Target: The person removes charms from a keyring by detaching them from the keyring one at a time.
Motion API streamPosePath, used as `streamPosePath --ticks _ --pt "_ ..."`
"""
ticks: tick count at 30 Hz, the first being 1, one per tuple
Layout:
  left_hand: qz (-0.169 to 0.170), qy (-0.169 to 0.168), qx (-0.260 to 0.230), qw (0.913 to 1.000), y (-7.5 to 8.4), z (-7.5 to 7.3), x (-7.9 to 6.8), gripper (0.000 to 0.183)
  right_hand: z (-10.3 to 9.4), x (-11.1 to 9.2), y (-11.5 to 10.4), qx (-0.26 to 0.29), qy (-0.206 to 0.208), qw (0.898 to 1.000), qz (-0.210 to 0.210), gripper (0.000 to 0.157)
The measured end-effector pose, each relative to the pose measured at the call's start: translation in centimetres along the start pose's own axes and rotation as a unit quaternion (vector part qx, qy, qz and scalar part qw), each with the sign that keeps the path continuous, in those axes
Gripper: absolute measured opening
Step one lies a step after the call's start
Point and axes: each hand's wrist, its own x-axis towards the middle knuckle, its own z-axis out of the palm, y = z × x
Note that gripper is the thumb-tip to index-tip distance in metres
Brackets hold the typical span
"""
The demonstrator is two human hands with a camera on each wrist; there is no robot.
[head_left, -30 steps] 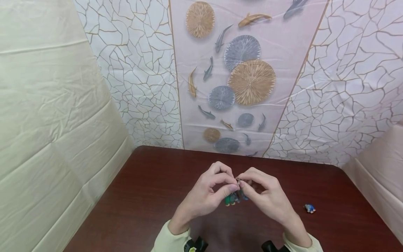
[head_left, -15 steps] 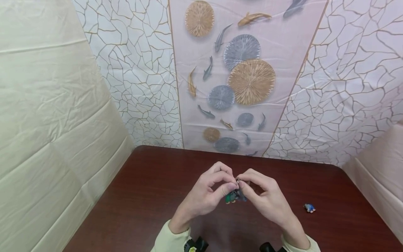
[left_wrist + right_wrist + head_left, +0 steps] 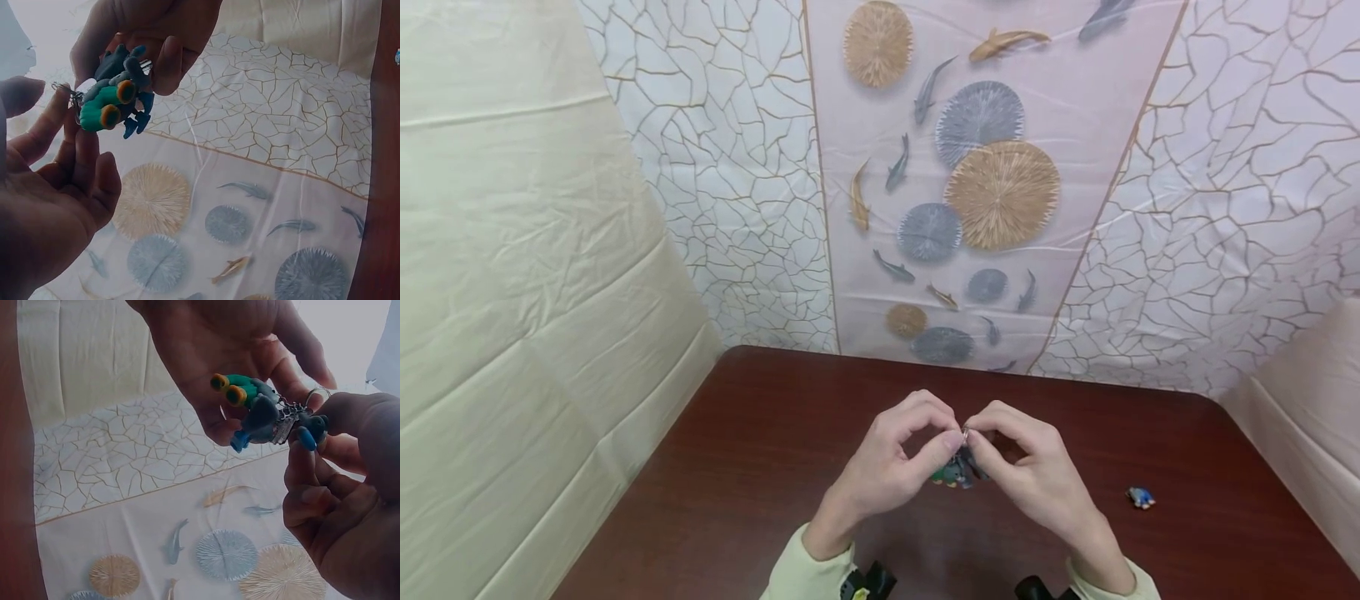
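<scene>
**A metal ring (image 3: 966, 436) pinched between left hand (image 3: 889, 462) and right hand (image 3: 1037, 467), with small figures (image 3: 953, 475) gathered beneath it**

Head view. The two hands meet below the centre of the frame, above a dark red-brown desk (image 3: 760, 433). Each grip is closed on the ring, thumb against fingertip. The figures, green, grey and blue, hang just under the fingertips; their number cannot be told here. A separate blue-and-grey figurine (image 3: 1141, 497) lies on the desk at lower right, well apart from the hands. Pale sleeves (image 3: 808, 567) enter along the bottom edge. Behind, a patterned backdrop (image 3: 1000, 196) of round discs and fish fills the upper centre.

Left wrist view. The left hand occupies the lower left, the right hand the top. The figures lie between them at upper left; nearest is one with green legs (image 3: 99, 114) and orange-rimmed feet, beside dark grey and blue parts. The thin ring is near the left edge, at the left fingertips.

Right wrist view. The left hand is at the top, the right hand at lower right. The ring appears right of centre, where the fingertips converge; silvery chain links (image 3: 289, 414) and the figures extend leftward from it.
</scene>
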Motion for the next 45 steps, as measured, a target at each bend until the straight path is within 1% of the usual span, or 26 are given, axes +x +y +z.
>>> streamPosePath --ticks 6,9,15,19,27,30,34,40,45 --pt "-0.011 0.009 0.008 0.9999 0.2 0.1 -0.1 0.009 0.2 0.0 0.5 -0.005 0.01 0.999 -0.05 0.036" --pt "-0.018 0.013 0.01 0.9997 0.3 0.2 -0.2 0.009 0.3 0.0 0.7 -0.01 0.013 0.998 -0.063 0.036" --pt "-0.032 0.008 0.016 0.9993 0.5 0.2 -0.3 0.006 0.3 0.0 0.7 -0.021 0.017 0.997 -0.067 0.037" --pt "-0.038 0.002 0.024 0.999 0.7 0.2 -0.3 0.008 0.1 0.0 0.8 -0.023 0.02 0.997 -0.067 0.04" --pt "-0.017 -0.009 0.049 0.9986 0.7 0.1 -0.1 0.008 -0.1 0.0 0.9 -0.026 0.019 0.997 -0.07 0.041" --pt "-0.012 -0.011 0.05 0.9986 0.7 0.0 -0.1 0.008 -0.3 0.0 1.1 -0.029 0.015 0.997 -0.076 0.041" --pt "-0.007 -0.014 0.04 0.9991 0.6 0.0 -0.1 0.008 -0.4 0.0 1.1 -0.033 0.007 0.996 -0.081 0.041" --pt "0.005 -0.018 0.02 0.9996 0.6 -0.2 0.0 0.007 -0.4 0.0 1.0 -0.038 -0.004 0.996 -0.076 0.038" --pt "0.002 -0.016 -0.008 0.9998 0.6 -0.4 0.0 0.006 -0.5 0.1 0.8 -0.035 -0.015 0.996 -0.081 0.038"
